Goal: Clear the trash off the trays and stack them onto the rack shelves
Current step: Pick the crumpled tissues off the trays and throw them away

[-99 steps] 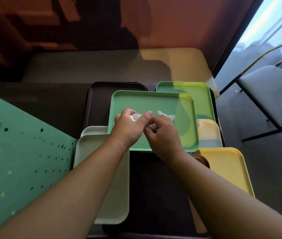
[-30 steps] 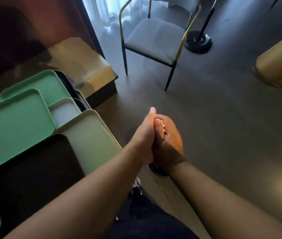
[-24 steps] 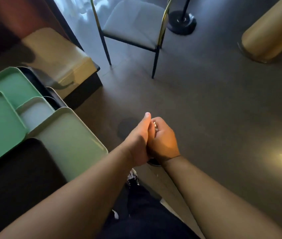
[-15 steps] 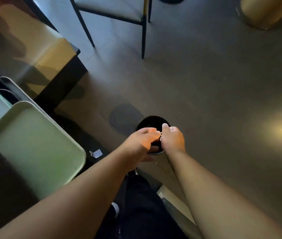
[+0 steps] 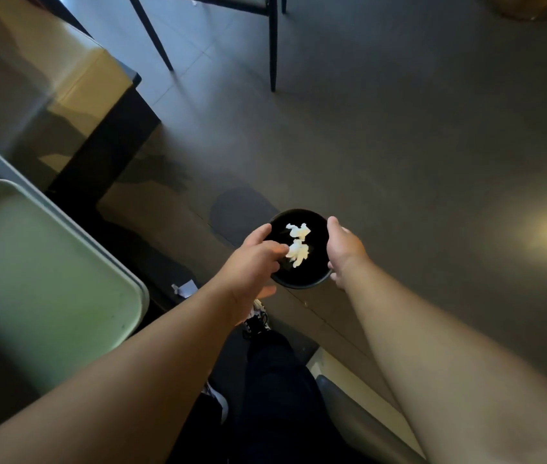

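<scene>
Both hands have parted since half a second ago, releasing white paper scraps over the black bin. Left hand and right hand hang with loose, empty fingers. Confirm every scrap lands inside; pale green tray awaits stacking.

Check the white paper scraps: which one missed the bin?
The small white scrap on the floor by the pale green tray's corner. The other white pieces show inside the black bin, between the hands.

White crumpled paper scraps lie within the black round bin's mouth; pale-green tray at left.
</scene>
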Tool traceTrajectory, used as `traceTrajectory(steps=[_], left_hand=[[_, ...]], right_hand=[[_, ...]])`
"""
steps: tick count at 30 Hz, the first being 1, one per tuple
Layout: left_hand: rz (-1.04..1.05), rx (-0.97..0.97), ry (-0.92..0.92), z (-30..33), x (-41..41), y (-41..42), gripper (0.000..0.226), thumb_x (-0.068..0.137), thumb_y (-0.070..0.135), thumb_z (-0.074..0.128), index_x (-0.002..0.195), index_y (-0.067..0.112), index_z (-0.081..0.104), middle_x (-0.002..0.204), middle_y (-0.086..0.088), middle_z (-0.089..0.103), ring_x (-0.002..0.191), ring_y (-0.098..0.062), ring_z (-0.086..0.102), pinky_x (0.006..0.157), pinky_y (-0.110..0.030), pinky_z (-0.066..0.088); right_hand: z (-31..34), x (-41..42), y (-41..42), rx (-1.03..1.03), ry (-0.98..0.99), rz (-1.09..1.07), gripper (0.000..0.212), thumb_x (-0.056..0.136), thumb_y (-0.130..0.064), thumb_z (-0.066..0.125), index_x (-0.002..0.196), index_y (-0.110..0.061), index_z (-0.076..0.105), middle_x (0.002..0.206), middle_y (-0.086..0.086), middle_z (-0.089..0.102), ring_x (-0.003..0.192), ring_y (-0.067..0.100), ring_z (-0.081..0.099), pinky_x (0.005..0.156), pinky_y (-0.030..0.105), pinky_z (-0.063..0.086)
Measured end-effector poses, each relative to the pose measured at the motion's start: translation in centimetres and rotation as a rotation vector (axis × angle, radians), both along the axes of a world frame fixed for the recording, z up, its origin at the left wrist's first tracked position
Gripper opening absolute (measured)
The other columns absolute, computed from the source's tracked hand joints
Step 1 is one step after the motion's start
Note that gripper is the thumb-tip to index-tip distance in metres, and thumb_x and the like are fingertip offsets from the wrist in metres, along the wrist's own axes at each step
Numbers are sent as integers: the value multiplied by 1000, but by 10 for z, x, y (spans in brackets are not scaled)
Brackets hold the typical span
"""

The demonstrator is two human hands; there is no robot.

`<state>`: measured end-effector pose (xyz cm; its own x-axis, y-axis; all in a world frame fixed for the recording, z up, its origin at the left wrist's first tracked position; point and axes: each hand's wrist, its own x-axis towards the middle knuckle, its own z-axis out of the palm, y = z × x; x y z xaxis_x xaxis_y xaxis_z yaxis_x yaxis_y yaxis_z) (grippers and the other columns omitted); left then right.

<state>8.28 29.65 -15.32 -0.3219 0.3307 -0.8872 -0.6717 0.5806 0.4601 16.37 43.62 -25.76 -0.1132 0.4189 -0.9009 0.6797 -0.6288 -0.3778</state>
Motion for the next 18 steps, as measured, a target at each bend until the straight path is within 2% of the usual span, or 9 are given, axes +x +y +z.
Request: traceTrajectory(steps=[1, 3, 5, 10, 11, 13, 15, 17, 18], left_hand=[[10, 9, -1, 6, -1, 0, 63, 102, 18, 53, 159, 33, 31, 146, -3, 51, 138, -27, 48, 109, -51, 40], [14, 27, 6, 20, -2, -2, 61, 104, 19, 50, 160, 31, 29, 150, -6, 45, 140, -28, 46, 105, -46, 41], [16, 36, 34, 37, -4, -2, 60, 105, 21, 50, 160, 30, 29, 144, -5, 45, 135, -27, 48, 101, -43, 43], [54, 66, 187, 88, -17, -8, 55, 105, 26, 51, 157, 25, 36, 118, 5, 56, 124, -24, 55, 112, -49, 43], [51, 83, 247, 101, -20, -12, 55, 103, 26, 53, 156, 22, 38, 121, 4, 60, 123, -22, 57, 113, -48, 43], [62, 102, 367, 125, -29, -25, 63, 94, 28, 59, 154, 18, 43, 140, -6, 59, 130, -25, 58, 117, -48, 40], [126, 96, 468, 144, -40, -45, 72, 79, 29, 55, 149, 17, 48, 146, -10, 57, 134, -28, 56, 117, -49, 41], [214, 87, 554, 156, -51, -70, 69, 75, 25, 52, 144, 17, 53, 142, -9, 61, 128, -26, 60, 111, -46, 44], [248, 72, 591, 162, -55, -84, 66, 76, 22, 51, 142, 16, 55, 139, -8, 63, 123, -25, 62, 108, -44, 47]], right_hand=[[6, -1, -2, 30, 10, 41, 67, 97, -63, 40, 155, -28, 44, 156, 0, 50, 137, 33, 51, 116, 52, 40], [20, -3, -9, 59, 26, 107, 61, 103, -58, 38, 152, -24, 49, 152, 6, 54, 134, 35, 53, 116, 52, 41], [39, -8, -18, 60, 37, 150, 59, 104, -57, 39, 150, -23, 53, 148, 8, 58, 132, 35, 55, 115, 52, 41], [102, -36, -35, 109, 136, 261, 59, 99, -57, 41, 139, -20, 61, 137, 4, 62, 126, 31, 59, 115, 50, 42], [116, -46, -39, 148, 175, 302, 56, 99, -56, 41, 133, -18, 64, 129, 4, 63, 119, 28, 61, 112, 46, 44], [144, -70, -51, 233, 252, 399, 43, 102, -53, 41, 108, -18, 66, 109, 1, 62, 102, 24, 59, 100, 39, 46], [170, -95, -68, 294, 309, 495, 38, 103, -50, 42, 85, -21, 60, 94, -2, 61, 94, 24, 58, 95, 39, 46], [190, -115, -91, 334, 385, 584, 38, 104, -47, 45, 81, -21, 59, 88, -3, 61, 92, 23, 57, 86, 34, 44], [199, -124, -103, 350, 417, 632, 34, 105, -45, 46, 86, -21, 62, 91, -2, 63, 93, 21, 57, 84, 31, 41]])
